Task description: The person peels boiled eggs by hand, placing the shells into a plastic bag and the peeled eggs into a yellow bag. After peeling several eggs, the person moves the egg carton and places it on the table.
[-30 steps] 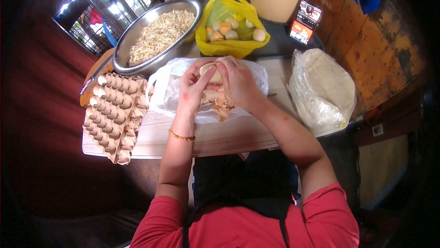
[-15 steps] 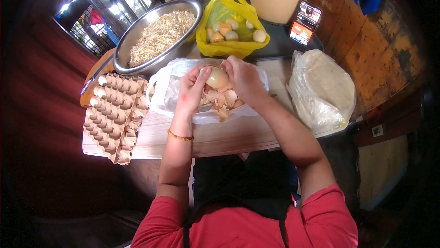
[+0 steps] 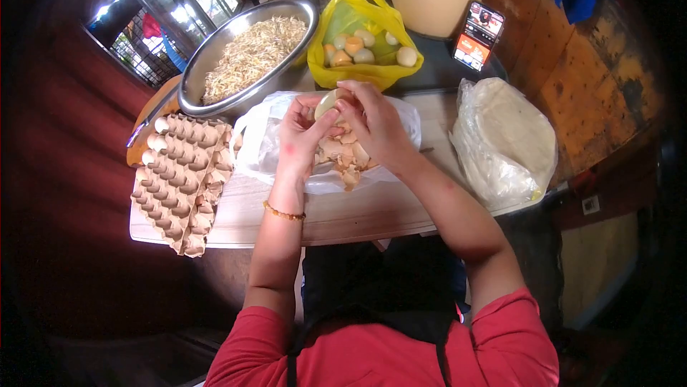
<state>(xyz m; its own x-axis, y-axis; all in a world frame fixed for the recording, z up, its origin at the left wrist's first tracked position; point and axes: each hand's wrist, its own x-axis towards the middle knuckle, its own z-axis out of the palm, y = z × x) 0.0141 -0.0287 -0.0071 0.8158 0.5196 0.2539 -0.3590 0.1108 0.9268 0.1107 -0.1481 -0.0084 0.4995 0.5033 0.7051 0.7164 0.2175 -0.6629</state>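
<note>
A pale, smooth peeled egg (image 3: 326,104) is between my two hands, above a white plastic bag (image 3: 261,145) on the table. My left hand (image 3: 303,131) is closed round its left and lower side. My right hand (image 3: 378,121) has its fingers pressed on the egg's right side and covers part of it. Broken brown eggshell (image 3: 348,154) lies in a heap on the white bag, right below both hands. Beyond them, an open yellow plastic bag (image 3: 330,22) holds several peeled eggs (image 3: 363,56).
Left, a stack of cardboard egg trays (image 3: 174,176) carries a few whole eggs. A steel basin (image 3: 187,94) of bean sprouts stands behind it. At right sits a clear bag of something pale (image 3: 509,129). A phone (image 3: 478,35) leans before a beige tub (image 3: 433,1).
The egg has been turned in my hands, so less of it shows. My right fingers have shifted left and over onto it.
</note>
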